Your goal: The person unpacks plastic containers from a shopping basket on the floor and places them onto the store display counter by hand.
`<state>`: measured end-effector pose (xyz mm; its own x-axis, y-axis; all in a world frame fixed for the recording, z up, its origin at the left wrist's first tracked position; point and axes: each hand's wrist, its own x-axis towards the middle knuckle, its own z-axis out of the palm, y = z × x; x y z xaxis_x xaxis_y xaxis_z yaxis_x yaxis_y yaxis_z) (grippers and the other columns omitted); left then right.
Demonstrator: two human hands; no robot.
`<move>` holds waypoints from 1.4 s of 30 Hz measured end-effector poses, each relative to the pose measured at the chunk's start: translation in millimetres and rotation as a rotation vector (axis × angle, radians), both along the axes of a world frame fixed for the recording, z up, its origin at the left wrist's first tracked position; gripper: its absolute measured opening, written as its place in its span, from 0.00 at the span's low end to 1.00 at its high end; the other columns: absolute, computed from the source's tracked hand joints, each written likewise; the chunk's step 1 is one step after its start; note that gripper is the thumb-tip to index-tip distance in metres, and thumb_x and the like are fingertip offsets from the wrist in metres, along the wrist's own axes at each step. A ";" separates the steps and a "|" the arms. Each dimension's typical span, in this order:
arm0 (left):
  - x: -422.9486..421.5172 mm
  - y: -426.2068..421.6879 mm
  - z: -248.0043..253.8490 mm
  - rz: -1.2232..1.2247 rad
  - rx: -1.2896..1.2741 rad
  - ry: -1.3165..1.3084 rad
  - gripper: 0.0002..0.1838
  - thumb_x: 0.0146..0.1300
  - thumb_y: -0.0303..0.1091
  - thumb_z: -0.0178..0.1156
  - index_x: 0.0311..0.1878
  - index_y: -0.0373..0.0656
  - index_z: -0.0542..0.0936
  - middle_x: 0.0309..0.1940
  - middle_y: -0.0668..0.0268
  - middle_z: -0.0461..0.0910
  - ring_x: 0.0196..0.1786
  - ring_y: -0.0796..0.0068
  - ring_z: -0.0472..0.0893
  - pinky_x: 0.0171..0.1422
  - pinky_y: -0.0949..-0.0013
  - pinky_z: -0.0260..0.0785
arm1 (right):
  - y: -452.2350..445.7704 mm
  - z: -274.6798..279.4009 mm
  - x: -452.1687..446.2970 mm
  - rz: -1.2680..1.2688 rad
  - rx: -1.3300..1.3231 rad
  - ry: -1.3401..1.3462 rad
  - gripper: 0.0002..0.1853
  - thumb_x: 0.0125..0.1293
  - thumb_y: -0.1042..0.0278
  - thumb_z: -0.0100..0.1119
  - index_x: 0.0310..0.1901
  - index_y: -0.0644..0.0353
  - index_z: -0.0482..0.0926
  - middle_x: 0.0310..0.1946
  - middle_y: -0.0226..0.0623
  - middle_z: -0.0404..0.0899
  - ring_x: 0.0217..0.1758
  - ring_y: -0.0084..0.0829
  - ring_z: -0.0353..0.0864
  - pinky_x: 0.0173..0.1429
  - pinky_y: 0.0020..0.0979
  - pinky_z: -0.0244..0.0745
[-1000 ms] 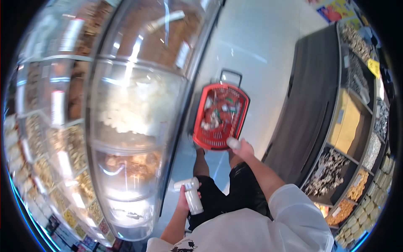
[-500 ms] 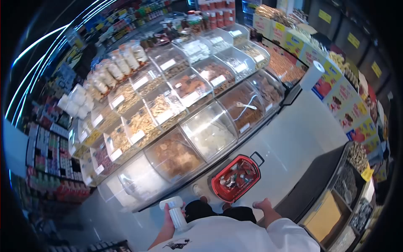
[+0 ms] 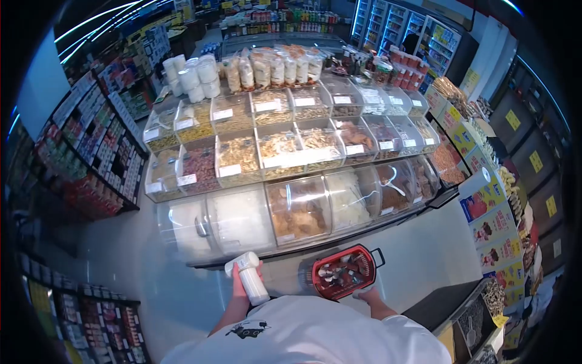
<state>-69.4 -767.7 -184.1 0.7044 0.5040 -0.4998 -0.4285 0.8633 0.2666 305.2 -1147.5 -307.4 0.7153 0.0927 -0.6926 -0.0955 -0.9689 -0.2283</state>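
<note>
My left hand (image 3: 239, 287) is wrapped round white cylindrical containers (image 3: 252, 285), one lying crosswise at the top of another, in front of my shirt. My right hand (image 3: 371, 295) is low at the near right edge of a red basket (image 3: 316, 278), with its fingers curled; a small pale object seems to be at the fingertips, too blurred to name. Packets and small items fill the basket, and its dark handle (image 3: 380, 258) sticks out to the right.
Tiered clear bins (image 3: 298, 211) of dried goods stretch across the front. White containers (image 3: 199, 79) stand on top at the left. Packed shelves (image 3: 97, 142) stand at the left. A dark display stand (image 3: 445, 309) is close at the right, near patterned boxes (image 3: 494, 230).
The view has swung up and turned, bringing the bin display level and more of the shop into sight. My left hand still holds the white containers. The basket appears lower, beside my right hand.
</note>
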 end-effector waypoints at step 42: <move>-214.7 299.9 58.6 0.717 -0.187 -0.274 0.50 0.60 0.75 0.59 0.70 0.40 0.68 0.60 0.63 0.77 0.38 0.69 0.81 0.42 0.63 0.77 | 1002.3 482.0 -197.8 1.443 0.850 -0.964 0.32 0.51 0.49 0.75 0.53 0.61 0.80 0.43 0.48 0.85 0.49 0.48 0.85 0.53 0.45 0.81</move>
